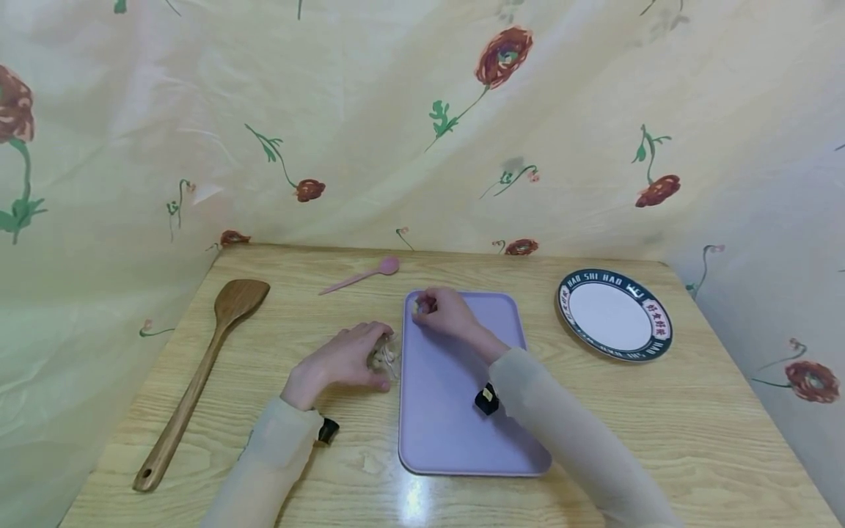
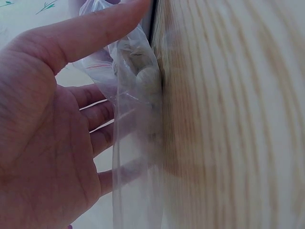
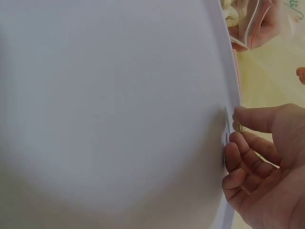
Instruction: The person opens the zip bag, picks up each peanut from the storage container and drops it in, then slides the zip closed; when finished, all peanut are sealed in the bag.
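Note:
My left hand [image 1: 343, 359] curves round a clear zip bag [image 1: 389, 361] lying on the wood beside the tray's left edge. Thumb and fingers sit on opposite sides of the bag, and pale tan, knobby peanuts [image 2: 148, 78] show through the plastic in the left wrist view. Over the far left corner of the lilac tray [image 1: 455, 418], my right hand [image 1: 454, 315] pinches a small tan peanut [image 3: 238, 126] between thumb and fingertips. Its other fingers are curled close to the tray's rim in the right wrist view.
A wooden spatula [image 1: 205, 367] lies at the left of the table. Behind the bag is a small pink spoon [image 1: 363, 276]. A white plate with a dark green lettered rim [image 1: 572, 323] stands at the right. Flowered cloth [image 1: 370, 147] hangs along the table's back.

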